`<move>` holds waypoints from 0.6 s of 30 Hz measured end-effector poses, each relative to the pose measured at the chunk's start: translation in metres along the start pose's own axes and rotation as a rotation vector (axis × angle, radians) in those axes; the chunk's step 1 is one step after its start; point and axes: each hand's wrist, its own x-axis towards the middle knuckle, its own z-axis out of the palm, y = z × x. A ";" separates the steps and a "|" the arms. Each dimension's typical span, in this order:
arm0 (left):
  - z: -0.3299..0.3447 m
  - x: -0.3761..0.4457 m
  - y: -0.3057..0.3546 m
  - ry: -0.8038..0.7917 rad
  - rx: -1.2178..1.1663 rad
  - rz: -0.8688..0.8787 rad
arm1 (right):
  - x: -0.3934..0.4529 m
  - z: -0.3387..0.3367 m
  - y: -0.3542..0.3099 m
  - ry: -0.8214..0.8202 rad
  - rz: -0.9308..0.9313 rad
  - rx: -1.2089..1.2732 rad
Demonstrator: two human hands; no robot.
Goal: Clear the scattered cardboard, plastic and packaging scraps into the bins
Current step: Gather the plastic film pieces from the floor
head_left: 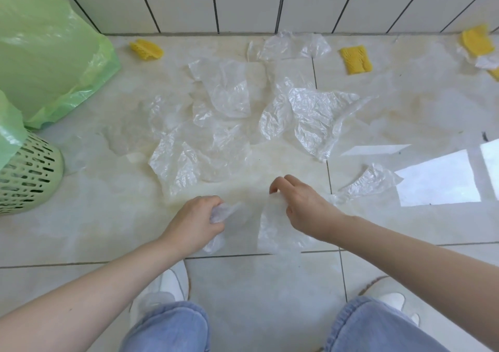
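Several clear plastic scraps lie spread over the tiled floor, among them a crumpled sheet (310, 116) right of centre and a wide one (194, 157) just beyond my hands. My left hand (197, 222) is closed around a bunched wad of clear plastic (222, 212). My right hand (297, 203) pinches the top edge of another clear plastic sheet (272, 230), which hangs down below the fingers. Yellow foam netting pieces (147, 49) (356, 59) (476, 40) lie near the wall. A green perforated bin (29, 173) with a green liner stands at the far left.
A large green bag (46, 44) fills the upper left behind the bin. A white tiled wall (243, 0) closes the far side. Bright window reflections (437, 181) lie on the floor at right. My knees in jeans and white shoes (172, 284) are at the bottom.
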 end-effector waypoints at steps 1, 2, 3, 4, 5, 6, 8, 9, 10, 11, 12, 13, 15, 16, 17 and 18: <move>-0.003 0.006 0.005 0.033 -0.030 0.000 | 0.001 -0.004 0.000 0.047 0.012 0.033; -0.005 0.011 0.010 0.063 -0.066 -0.002 | 0.001 -0.007 0.001 0.081 0.031 0.062; -0.008 0.017 0.015 0.097 -0.107 -0.020 | 0.000 -0.012 0.001 0.108 0.065 0.091; -0.011 0.022 0.020 0.129 -0.138 -0.030 | 0.000 -0.017 0.002 0.126 0.123 0.120; -0.013 0.027 0.024 0.145 -0.164 -0.049 | -0.001 -0.023 0.002 0.138 0.184 0.146; -0.015 0.030 0.028 0.155 -0.177 -0.056 | -0.002 -0.029 0.003 0.145 0.242 0.177; -0.019 0.034 0.032 0.157 -0.194 -0.062 | -0.005 -0.041 0.006 0.172 0.351 0.255; -0.021 0.035 0.033 0.160 -0.201 -0.067 | -0.007 -0.046 0.008 0.202 0.397 0.299; -0.023 0.036 0.033 0.166 -0.203 -0.074 | -0.010 -0.050 0.011 0.243 0.439 0.349; -0.025 0.037 0.032 0.175 -0.204 -0.085 | -0.013 -0.052 0.015 0.288 0.478 0.398; -0.026 0.037 0.032 0.191 -0.198 -0.097 | -0.016 -0.054 0.020 0.334 0.511 0.430; -0.027 0.038 0.029 0.208 -0.191 -0.102 | -0.020 -0.056 0.026 0.375 0.540 0.438; -0.028 0.039 0.024 0.219 -0.152 -0.076 | -0.027 -0.058 0.037 0.428 0.607 0.421; -0.028 0.040 0.022 0.214 -0.122 -0.047 | -0.030 -0.059 0.043 0.439 0.645 0.422; -0.029 0.042 0.018 0.210 -0.091 -0.021 | -0.034 -0.058 0.049 0.439 0.682 0.438; -0.029 0.044 0.016 0.213 -0.060 -0.005 | -0.037 -0.058 0.055 0.438 0.715 0.459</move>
